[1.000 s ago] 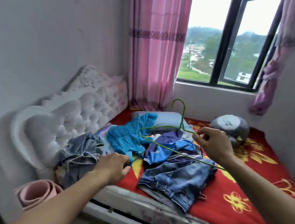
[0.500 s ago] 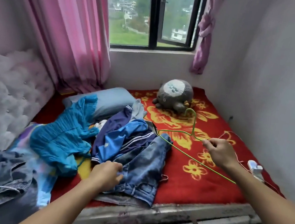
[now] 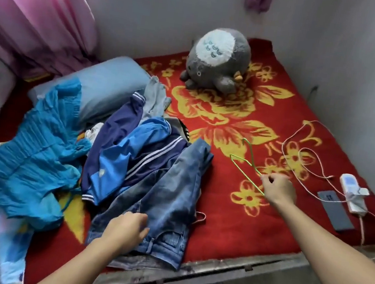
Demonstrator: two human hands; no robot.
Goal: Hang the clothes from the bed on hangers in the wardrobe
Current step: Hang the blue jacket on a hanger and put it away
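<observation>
The green wire hanger (image 3: 247, 175) is low over the red flowered blanket (image 3: 229, 232), its hook pointing away towards the wall. The right hand (image 3: 278, 189) pinches it at one end, fingertips closed on the wire. Just left of it lie the jeans (image 3: 173, 200), waistband near the bed's edge, with a pink hook (all that shows of another hanger) peeking from under them. The left hand (image 3: 126, 229) rests on the jeans with fingers curled down; whether they actually hold a fold I cannot tell. A blue and navy jacket (image 3: 132, 153) overlaps the jeans' far end, and a turquoise dress (image 3: 32, 161) lies beside it, partly over a blue pillow (image 3: 107, 87). A grey plush toy (image 3: 217, 59) sits near the wall. Right of the hanger are a white cable (image 3: 286, 160) and a dark phone (image 3: 333, 210).
</observation>
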